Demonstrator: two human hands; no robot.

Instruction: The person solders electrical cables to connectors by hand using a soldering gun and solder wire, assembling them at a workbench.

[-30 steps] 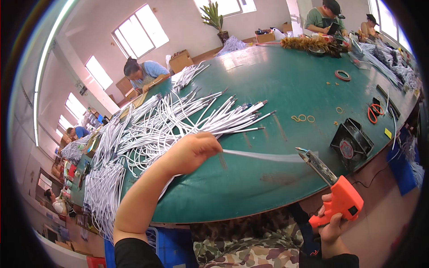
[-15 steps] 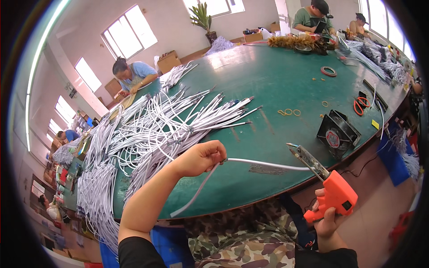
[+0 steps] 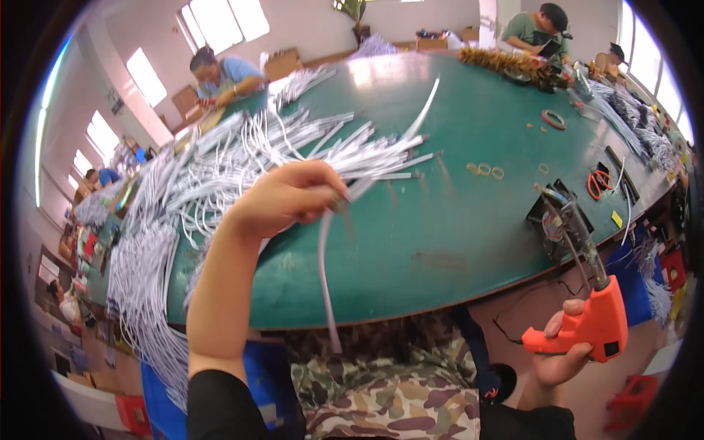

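My left hand (image 3: pixel 286 196) is closed in a pinch around a white cable (image 3: pixel 325 275). One end of the cable hangs below my fingers past the table's near edge; the other sweeps up and to the right, blurred by motion. At the right, beyond the table edge, my right hand (image 3: pixel 561 363) grips an orange soldering gun (image 3: pixel 606 319) by its handle. Its metal tip points up and left, in front of a small black fan (image 3: pixel 539 220). Behind my left hand lies a large heap of white cables (image 3: pixel 213 180) on the green table (image 3: pixel 411 293).
Red-handled scissors (image 3: pixel 600 183), a tape roll (image 3: pixel 554 119) and several rubber bands (image 3: pixel 484 169) lie on the table's right part. A co-worker in blue (image 3: pixel 246 77) sits across at the left, another in green (image 3: pixel 524 31) at the far right. A red stool (image 3: pixel 631 402) stands lower right.
My left hand has moved left and up with the cable, which has swung from pointing right to pointing up. My right hand has carried the soldering gun to the right, its tip now more upright.
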